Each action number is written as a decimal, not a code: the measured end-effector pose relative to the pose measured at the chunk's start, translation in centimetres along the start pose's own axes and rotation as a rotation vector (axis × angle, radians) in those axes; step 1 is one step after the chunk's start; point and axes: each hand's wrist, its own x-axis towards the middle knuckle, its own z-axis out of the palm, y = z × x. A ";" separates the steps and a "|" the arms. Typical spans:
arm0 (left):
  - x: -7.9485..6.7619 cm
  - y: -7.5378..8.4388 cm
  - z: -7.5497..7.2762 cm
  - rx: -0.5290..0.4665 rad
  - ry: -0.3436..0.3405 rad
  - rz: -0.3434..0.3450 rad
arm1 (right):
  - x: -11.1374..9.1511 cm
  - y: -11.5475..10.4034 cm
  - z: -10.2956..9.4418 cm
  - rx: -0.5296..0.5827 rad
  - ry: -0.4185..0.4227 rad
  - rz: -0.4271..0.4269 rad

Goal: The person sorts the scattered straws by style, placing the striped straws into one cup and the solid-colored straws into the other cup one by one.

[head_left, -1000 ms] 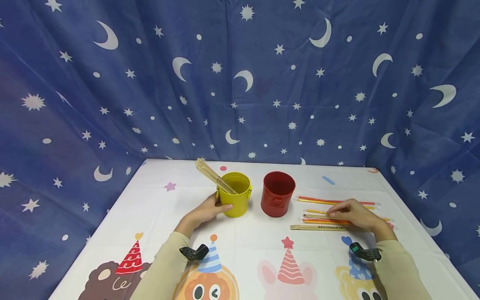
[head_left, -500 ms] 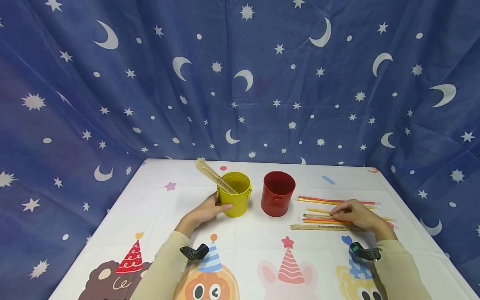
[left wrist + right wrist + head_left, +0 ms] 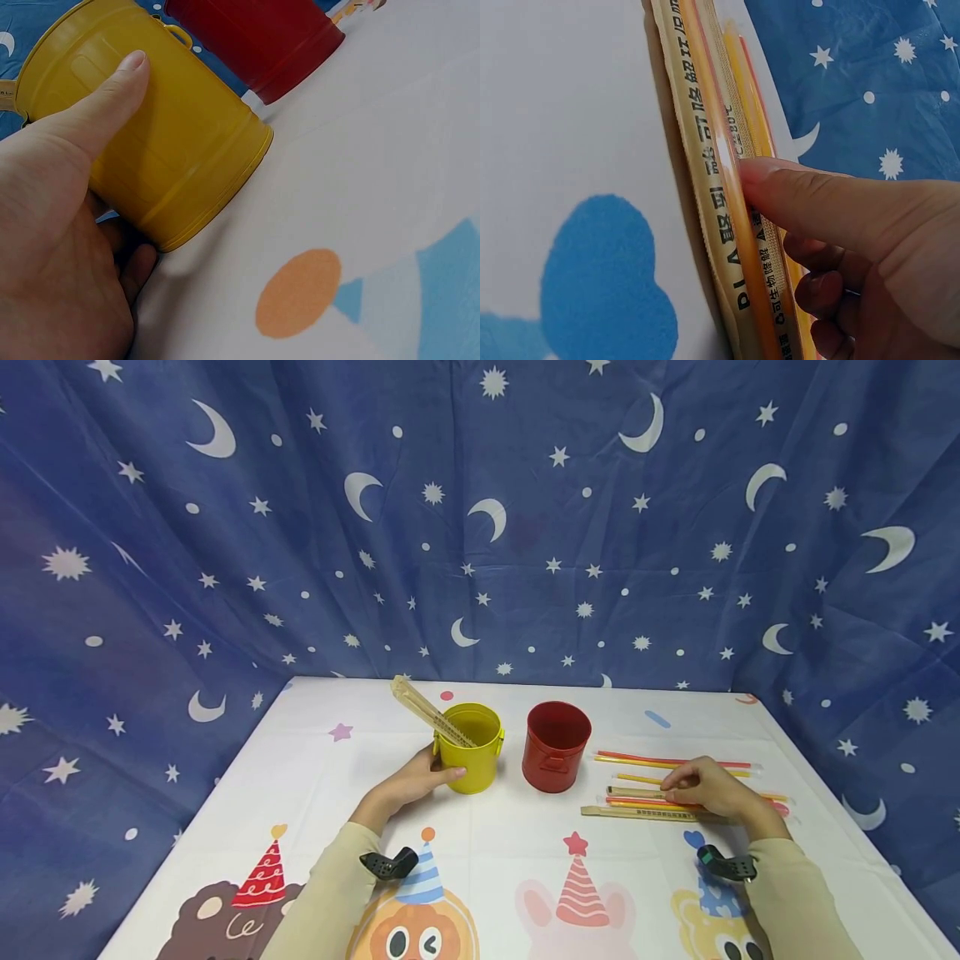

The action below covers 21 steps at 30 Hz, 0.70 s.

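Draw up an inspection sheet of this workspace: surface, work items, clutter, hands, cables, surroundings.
Surface: white tablecloth printed with party-hatted cartoon animals.
Job's things: yellow cylindrical metal-looking bucket with thin tan paper-wrapped straws leaning in it; red cylindrical metal-looking bucket; beside that, thin red and yellow-orange plastic straws and more tan paper-wrapped ones.
Clutter: nothing seen.
Hands: left hand grips the yellow bucket; right hand pinches one tan straw; black device on each wrist.
Cables: nothing seen.
Surroundings: dark blue fabric curtain printed with white moons and stars.
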 end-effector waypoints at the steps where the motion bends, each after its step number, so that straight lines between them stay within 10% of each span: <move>1: 0.0 0.0 0.0 -0.001 0.002 -0.002 | 0.0 -0.1 0.0 -0.003 -0.002 -0.002; 21: -0.2 0.0 -0.1 -0.029 -0.015 0.007 | 0.0 -1.5 -0.5 -0.041 0.086 -0.030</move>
